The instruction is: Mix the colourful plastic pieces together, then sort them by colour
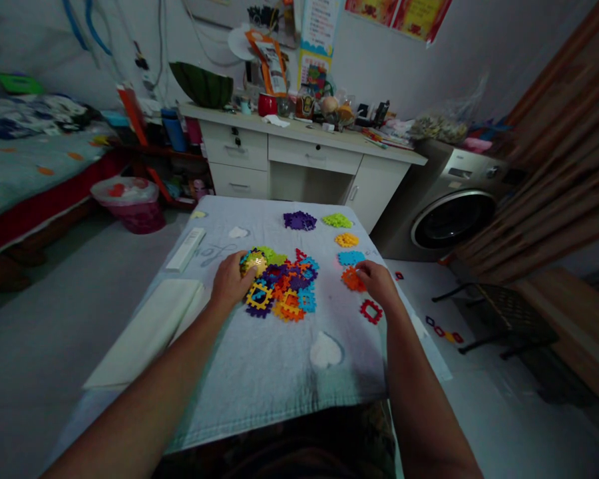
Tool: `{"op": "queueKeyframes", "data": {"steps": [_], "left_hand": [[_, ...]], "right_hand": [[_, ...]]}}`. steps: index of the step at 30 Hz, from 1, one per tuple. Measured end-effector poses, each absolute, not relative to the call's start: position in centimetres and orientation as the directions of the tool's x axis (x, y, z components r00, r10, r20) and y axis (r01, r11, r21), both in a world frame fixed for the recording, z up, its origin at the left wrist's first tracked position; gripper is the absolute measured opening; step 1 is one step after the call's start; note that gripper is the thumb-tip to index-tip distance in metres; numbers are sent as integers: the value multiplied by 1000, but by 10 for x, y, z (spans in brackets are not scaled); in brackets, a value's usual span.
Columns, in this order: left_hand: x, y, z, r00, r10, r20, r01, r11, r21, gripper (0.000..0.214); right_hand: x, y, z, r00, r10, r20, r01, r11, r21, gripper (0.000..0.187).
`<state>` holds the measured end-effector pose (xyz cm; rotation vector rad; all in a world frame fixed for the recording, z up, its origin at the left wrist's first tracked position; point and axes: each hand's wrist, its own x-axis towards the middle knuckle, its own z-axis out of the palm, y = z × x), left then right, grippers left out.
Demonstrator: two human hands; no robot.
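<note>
A mixed heap of coloured plastic interlocking tiles (284, 286) lies in the middle of a cloth-covered table (259, 372). My left hand (232, 279) rests at the heap's left edge, fingers curled on a yellow piece (254, 263). My right hand (379, 283) sits on the right, fingertips pressed on the orange pile (352, 278). Sorted piles lie beyond: purple (299, 220), green (337, 220), yellow (346, 239), blue (350, 257). One red tile (370, 311) lies beside my right wrist.
A white remote (186, 249) and a flat white pad (147, 332) lie on the table's left. Loose tiles (444, 330) are on the floor to the right. Beyond stand a cluttered desk (304, 143), a washing machine (452, 199), a bed (24, 173) and a black stool (509, 316).
</note>
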<state>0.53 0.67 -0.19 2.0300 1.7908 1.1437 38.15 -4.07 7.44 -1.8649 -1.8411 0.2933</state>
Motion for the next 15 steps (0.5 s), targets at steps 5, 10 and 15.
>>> {"op": "queueKeyframes", "data": {"steps": [5,10,15], "left_hand": [[5,8,-2,-14,907,421,766,-261,587,44],[5,8,-2,-4,876,482,778,-300,551,42],[5,8,-3,-8,876,483,772,-301,559,44]], "right_hand": [[374,-43,68,25,993,115,933,19,-360,20],[369,-38,61,112,984,138,977,-83,-197,22],[340,-32,65,25,982,189,971,21,-240,26]]}}
